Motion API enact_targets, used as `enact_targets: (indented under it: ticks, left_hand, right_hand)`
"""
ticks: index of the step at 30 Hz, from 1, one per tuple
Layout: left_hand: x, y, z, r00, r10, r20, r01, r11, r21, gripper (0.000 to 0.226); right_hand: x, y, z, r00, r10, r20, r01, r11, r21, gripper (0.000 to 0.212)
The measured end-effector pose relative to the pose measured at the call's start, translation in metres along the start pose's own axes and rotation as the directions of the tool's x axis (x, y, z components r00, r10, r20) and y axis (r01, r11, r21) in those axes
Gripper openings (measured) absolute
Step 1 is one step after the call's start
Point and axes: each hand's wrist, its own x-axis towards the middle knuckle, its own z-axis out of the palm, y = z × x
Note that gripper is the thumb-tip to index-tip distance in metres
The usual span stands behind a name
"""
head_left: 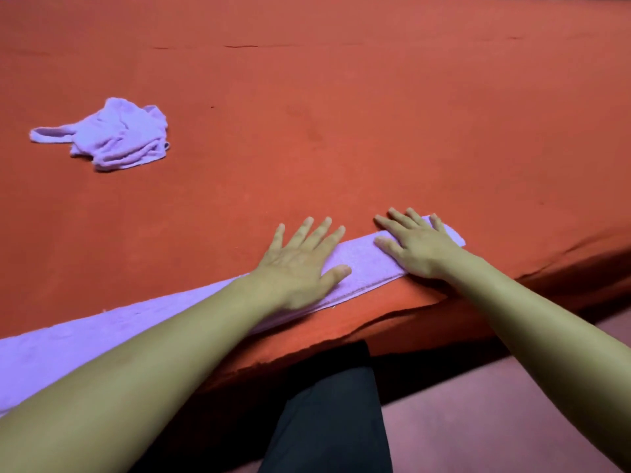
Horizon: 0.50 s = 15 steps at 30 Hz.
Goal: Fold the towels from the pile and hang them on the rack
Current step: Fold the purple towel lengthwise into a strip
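Note:
A lilac towel (362, 259), folded into a long narrow strip, lies along the near edge of the red-covered surface (341, 114) and runs off the frame at lower left. My left hand (300, 264) rests flat on its middle, fingers spread. Flat on the strip's right end lies my right hand (415, 245), fingers apart. Neither hand grips the cloth. A crumpled pile of lilac towels (119, 136) sits at the far left, well away from both hands. No rack is in view.
The red cover drops over the near edge (426, 322) just below the strip. Below it are my dark-trousered legs (327, 421) and a pinkish floor (495, 421). A crease (240, 46) crosses the cover far back.

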Motion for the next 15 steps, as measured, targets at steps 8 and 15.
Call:
enact_targets:
  ticks: [8, 15]
  left_hand:
    - [0.019, 0.007, 0.004, 0.999, 0.023, -0.024, -0.022, 0.998, 0.059, 0.069]
    - [0.070, 0.062, -0.017, 0.912, -0.061, -0.406, -0.190, 0.813, -0.550, 0.036]
  right_hand:
    - [0.003, 0.031, -0.004, 0.997, -0.040, -0.064, 0.054, 0.971, 0.232, 0.057]
    - [0.014, 0.088, -0.026, 0.996, 0.077, -0.041, -0.057, 0.931, 0.362, 0.062]
